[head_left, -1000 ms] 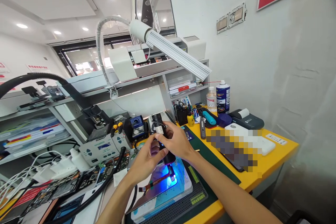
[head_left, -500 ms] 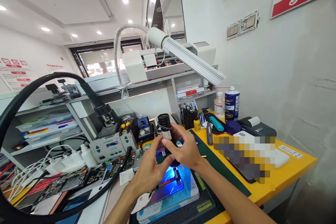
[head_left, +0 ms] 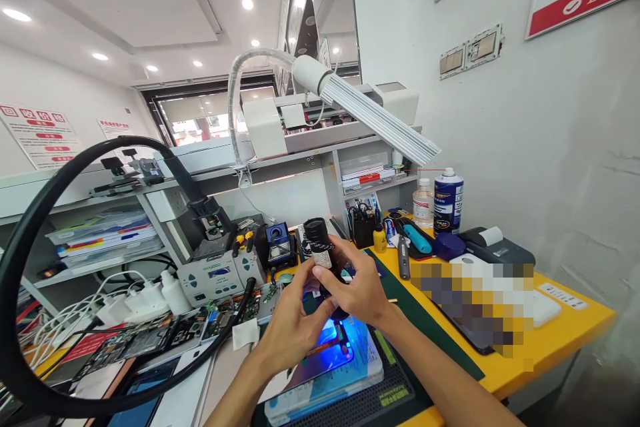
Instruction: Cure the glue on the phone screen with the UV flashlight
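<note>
Biggest thing here is the yellow workbench (head_left: 560, 340) with a dark green mat (head_left: 425, 327) across the middle and a grey shelf unit (head_left: 300, 167) along the back. A white gooseneck lamp (head_left: 380, 117) arches out from that shelf over the work area, and a thick black hose (head_left: 30, 227) loops in a big curve on the left side.

Further left on the bench sits a grey soldering station (head_left: 215, 273), with white chargers and cables (head_left: 125, 307) next to it and bare phone boards (head_left: 150, 340) lying in front. Back right there's a blue spray can (head_left: 449, 193) beside a clear bottle (head_left: 423, 201), and a small receipt printer (head_left: 495, 250) near the wall. Part of the bench to the right is blurred out, can't tell what's there.

Front and centre, a phone screen (head_left: 320, 363) with an orange flex cable lies on a light blue pad (head_left: 350, 380), lit up blue.

Just above that, both hands hold a black UV torch (head_left: 323, 257), tilted, head pointing down at the screen. The left hand (head_left: 293, 327) wraps its fingers around the lower body from below, closed on it. The right hand (head_left: 357, 287) pinches the upper part of the barrel near the white label, thumb and fingers pressed onto it.
</note>
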{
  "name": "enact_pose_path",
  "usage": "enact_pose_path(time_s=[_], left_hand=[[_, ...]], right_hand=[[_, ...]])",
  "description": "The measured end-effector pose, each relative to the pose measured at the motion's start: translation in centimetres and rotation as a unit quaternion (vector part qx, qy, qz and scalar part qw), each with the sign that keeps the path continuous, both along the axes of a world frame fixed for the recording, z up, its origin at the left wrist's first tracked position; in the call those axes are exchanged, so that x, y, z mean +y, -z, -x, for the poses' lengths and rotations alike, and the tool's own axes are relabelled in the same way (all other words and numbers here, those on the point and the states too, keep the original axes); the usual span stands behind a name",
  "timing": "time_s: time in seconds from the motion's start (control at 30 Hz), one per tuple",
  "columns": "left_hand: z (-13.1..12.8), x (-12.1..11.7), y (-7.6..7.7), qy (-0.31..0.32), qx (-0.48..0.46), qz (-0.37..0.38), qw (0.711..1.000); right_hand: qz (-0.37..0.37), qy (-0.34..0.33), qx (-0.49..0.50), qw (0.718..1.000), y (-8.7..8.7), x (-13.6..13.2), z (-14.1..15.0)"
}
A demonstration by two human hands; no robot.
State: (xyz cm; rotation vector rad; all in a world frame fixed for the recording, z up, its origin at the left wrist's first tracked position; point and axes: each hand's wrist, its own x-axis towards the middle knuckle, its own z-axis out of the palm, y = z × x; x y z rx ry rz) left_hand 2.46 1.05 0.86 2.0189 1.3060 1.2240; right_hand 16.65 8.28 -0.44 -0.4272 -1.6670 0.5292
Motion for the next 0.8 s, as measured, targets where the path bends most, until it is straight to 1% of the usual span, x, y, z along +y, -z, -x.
enact_pose_path(time_s=[0.27,0.53,0.8], left_hand=[[0.34,-0.18,0.40,-0.011,0.000,0.010,1.000],[0.56,-0.14,0.60,-0.019,0.009,0.031,0.999],[0.93,-0.28,0.73,-0.021,0.013,0.039,0.999]], right_hand=[[0.004,0.002,-0.002,1.000,0.26,0.04,0.14],[0.011,-0.008,-0.039,0.999,-0.09,-0.16,0.02],[-0.006,-0.001,-0.067,0.998,0.26,-0.19,0.26]])
